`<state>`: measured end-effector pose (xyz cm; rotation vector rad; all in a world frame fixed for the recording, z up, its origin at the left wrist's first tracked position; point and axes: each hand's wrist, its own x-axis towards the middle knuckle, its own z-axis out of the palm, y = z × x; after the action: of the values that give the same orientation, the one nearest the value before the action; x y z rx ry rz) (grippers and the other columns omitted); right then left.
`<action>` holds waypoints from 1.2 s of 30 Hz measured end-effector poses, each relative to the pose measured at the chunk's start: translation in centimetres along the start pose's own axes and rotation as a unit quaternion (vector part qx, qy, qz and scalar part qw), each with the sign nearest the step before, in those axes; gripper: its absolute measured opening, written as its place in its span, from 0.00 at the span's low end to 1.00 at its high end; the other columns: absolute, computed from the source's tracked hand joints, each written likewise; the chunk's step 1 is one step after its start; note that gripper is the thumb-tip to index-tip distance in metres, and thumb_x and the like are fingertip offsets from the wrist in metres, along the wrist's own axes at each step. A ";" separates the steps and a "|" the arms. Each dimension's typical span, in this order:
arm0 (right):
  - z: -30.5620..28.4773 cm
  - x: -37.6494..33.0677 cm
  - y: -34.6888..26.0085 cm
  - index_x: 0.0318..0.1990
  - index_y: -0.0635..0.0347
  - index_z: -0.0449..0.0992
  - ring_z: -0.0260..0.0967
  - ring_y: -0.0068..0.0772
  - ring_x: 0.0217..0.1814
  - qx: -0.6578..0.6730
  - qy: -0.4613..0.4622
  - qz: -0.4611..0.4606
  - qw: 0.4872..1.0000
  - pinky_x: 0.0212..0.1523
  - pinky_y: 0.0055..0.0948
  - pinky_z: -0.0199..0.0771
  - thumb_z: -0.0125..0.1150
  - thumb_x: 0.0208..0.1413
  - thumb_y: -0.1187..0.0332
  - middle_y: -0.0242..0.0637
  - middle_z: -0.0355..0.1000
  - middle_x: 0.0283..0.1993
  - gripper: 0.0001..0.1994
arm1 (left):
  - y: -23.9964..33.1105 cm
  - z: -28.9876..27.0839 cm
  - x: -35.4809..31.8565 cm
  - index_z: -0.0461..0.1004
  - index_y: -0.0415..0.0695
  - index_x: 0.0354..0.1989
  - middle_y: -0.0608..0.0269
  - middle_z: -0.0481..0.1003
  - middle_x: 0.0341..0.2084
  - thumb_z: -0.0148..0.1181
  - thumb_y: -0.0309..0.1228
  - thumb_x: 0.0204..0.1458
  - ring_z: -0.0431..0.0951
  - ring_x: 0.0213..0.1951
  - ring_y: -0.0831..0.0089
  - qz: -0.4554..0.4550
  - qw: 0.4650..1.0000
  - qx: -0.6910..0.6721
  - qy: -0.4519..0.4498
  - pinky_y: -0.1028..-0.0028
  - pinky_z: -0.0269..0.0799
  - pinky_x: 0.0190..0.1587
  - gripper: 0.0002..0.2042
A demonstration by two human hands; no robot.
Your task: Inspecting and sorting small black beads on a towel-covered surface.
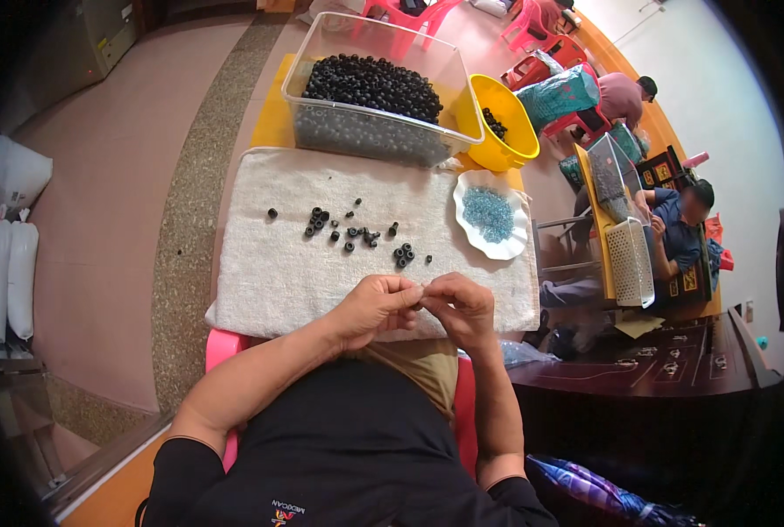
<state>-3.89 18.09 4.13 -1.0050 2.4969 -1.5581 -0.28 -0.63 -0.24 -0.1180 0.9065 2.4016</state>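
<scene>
My left hand (377, 311) and my right hand (465, 309) meet over the near edge of a white towel (269, 281). Both are closed in a pinch, fingertips touching. Something small and dark shows at the fingertips, mostly hidden; I cannot make out what it is. Beyond my hands, several black ring-shaped parts (404, 256) and smaller black pieces (371, 238) lie loose on the towel. To their right, a white scalloped dish (509, 247) holds many small clear-blue pieces (488, 213).
Behind the towel stands a clear plastic bin (357, 119) filled with black parts (374, 83). A yellow basin (519, 132) with some black parts is beside it. At the right, a person (682, 228) sits by a white basket (631, 263). White sacks (23, 277) stand far left.
</scene>
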 end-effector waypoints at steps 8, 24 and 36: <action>0.5 -0.5 0.5 0.34 0.63 0.76 0.72 0.33 0.35 0.069 0.013 0.040 0.997 0.37 0.29 0.72 0.64 0.52 0.76 0.40 0.73 0.32 0.03 | 0.0 0.0 0.0 0.74 0.42 0.37 0.68 0.74 0.29 0.57 0.35 0.60 0.74 0.30 0.81 -0.017 0.999 -0.030 -0.011 0.77 0.76 0.36 0.09; 0.9 -0.9 1.1 0.39 0.70 0.77 0.71 0.19 0.37 0.093 0.005 0.167 0.982 0.40 0.19 0.72 0.60 0.59 0.77 0.34 0.75 0.35 0.05 | -0.8 -0.5 0.7 0.74 0.40 0.38 0.67 0.75 0.30 0.59 0.33 0.60 0.73 0.30 0.81 0.096 0.995 0.040 -0.011 0.80 0.73 0.36 0.09; 1.4 -0.9 0.6 0.38 0.66 0.77 0.71 0.21 0.39 0.134 0.039 0.165 0.976 0.42 0.23 0.70 0.60 0.60 0.67 0.34 0.76 0.36 0.09 | -0.9 -0.4 0.8 0.75 0.40 0.38 0.68 0.75 0.30 0.58 0.33 0.60 0.74 0.31 0.82 0.110 0.992 0.060 0.005 0.80 0.73 0.36 0.09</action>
<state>-3.02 17.67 2.69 -0.4742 2.2650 -1.7815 -0.51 0.02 -1.32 0.0160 1.1165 2.5410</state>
